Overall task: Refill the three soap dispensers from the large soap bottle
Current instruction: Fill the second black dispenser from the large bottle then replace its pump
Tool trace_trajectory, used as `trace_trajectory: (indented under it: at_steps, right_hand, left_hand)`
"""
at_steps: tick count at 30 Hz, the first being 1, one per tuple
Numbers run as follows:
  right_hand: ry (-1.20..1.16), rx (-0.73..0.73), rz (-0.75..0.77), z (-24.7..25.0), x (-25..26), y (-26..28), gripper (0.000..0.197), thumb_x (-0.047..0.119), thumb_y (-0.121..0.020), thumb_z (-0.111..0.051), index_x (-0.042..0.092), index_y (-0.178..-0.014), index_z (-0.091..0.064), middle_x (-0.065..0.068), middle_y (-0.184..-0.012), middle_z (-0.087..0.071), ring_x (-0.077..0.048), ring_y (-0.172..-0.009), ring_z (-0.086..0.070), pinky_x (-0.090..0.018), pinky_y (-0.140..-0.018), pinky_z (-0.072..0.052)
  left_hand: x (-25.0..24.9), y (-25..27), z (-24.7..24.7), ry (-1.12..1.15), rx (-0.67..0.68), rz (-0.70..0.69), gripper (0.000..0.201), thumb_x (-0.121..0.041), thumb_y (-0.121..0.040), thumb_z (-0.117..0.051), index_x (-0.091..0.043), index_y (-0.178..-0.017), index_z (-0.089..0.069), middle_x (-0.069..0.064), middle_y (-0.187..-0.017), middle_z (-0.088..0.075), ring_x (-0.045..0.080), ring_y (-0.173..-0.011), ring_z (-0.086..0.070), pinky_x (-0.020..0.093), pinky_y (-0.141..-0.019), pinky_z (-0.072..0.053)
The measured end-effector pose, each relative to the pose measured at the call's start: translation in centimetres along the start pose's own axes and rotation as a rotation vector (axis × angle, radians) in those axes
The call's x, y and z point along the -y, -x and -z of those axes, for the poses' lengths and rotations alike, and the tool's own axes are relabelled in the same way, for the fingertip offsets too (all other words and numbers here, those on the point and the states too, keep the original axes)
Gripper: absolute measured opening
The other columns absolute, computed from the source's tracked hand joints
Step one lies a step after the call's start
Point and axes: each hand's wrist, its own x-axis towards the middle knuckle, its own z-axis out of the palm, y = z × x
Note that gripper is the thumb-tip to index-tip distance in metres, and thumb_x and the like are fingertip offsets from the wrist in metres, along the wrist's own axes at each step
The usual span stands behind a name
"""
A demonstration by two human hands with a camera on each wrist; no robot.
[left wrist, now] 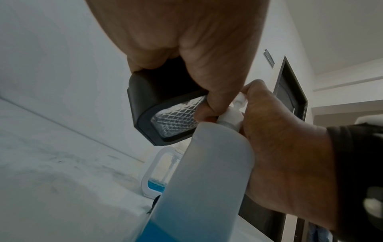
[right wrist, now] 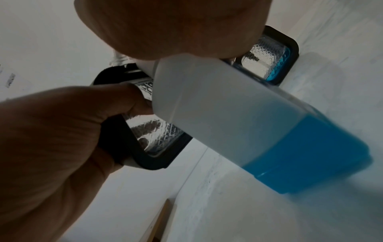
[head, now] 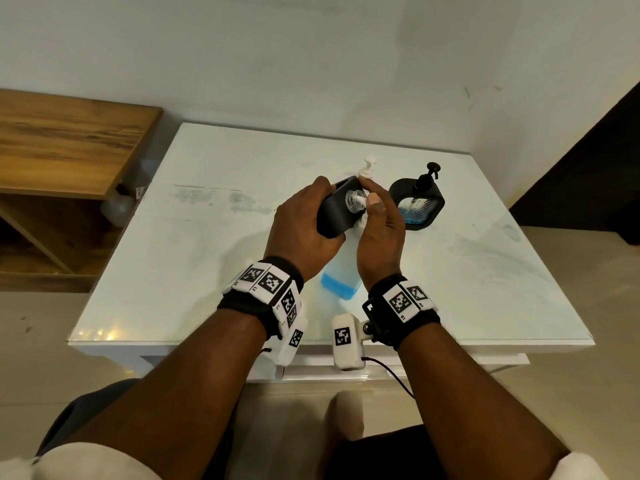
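My left hand grips a black soap dispenser, lifted and tilted, its open clear neck facing right. My right hand curls round the white pump head of the large soap bottle, thumb on top, spout at the open neck. The large bottle stands on the table with blue soap low in it. The held dispenser looks empty through its patterned window. A white dispenser stands behind. A second black dispenser, pump on, stands to the right.
A wooden shelf unit stands left of the table, with a pale bottle below its top. The wall runs close behind the table. A dark doorway is at the right.
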Motion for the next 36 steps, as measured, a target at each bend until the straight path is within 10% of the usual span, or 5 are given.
trace_trajectory:
  at_steps: [12,18,27,36]
  right_hand:
    - [0.042,0.045,-0.026,-0.21,0.09,-0.03,0.035,0.018,-0.101,-0.050,0.010,-0.130,-0.069,0.001,-0.125,-0.071,-0.006,-0.117,-0.066,-0.017,-0.094,-0.050]
    - [0.016,0.047,-0.042,0.28,-0.06,-0.09,0.038,0.030,-0.099,-0.046,0.020,-0.127,-0.070,0.003,-0.130,-0.070,-0.011,-0.127,-0.062,-0.037,-0.113,-0.046]
    - [0.025,0.032,-0.048,-0.34,-0.15,0.03,0.051,0.052,-0.096,-0.047,0.019,-0.128,-0.070,0.012,-0.123,-0.072,-0.004,-0.121,-0.063,-0.025,-0.105,-0.046]
    - [-0.002,0.050,-0.007,-0.14,0.37,-0.01,0.030,0.012,-0.107,-0.048,0.000,-0.126,-0.067,0.005,-0.113,-0.070,0.007,-0.100,-0.067,-0.009,-0.084,-0.049]
  left_hand:
    - [0.86,-0.02,0.15,-0.007,0.000,-0.005,0.040,-0.024,-0.070,-0.073,-0.020,-0.106,-0.055,-0.004,-0.097,-0.065,0.024,-0.087,-0.061,0.049,-0.078,-0.054]
    - [0.44,-0.15,-0.23,0.015,0.018,0.006,0.036,-0.022,-0.072,-0.074,-0.018,-0.101,-0.054,-0.003,-0.093,-0.065,0.022,-0.082,-0.060,0.044,-0.073,-0.054]
    - [0.58,-0.39,0.66,0.025,0.011,0.037,0.037,-0.016,-0.072,-0.079,-0.016,-0.097,-0.052,0.000,-0.088,-0.066,0.020,-0.077,-0.060,0.033,-0.068,-0.053]
    - [0.88,-0.15,0.19,0.078,-0.030,0.064,0.039,-0.016,-0.071,-0.081,-0.016,-0.097,-0.051,-0.002,-0.086,-0.065,0.019,-0.074,-0.061,0.030,-0.066,-0.054]
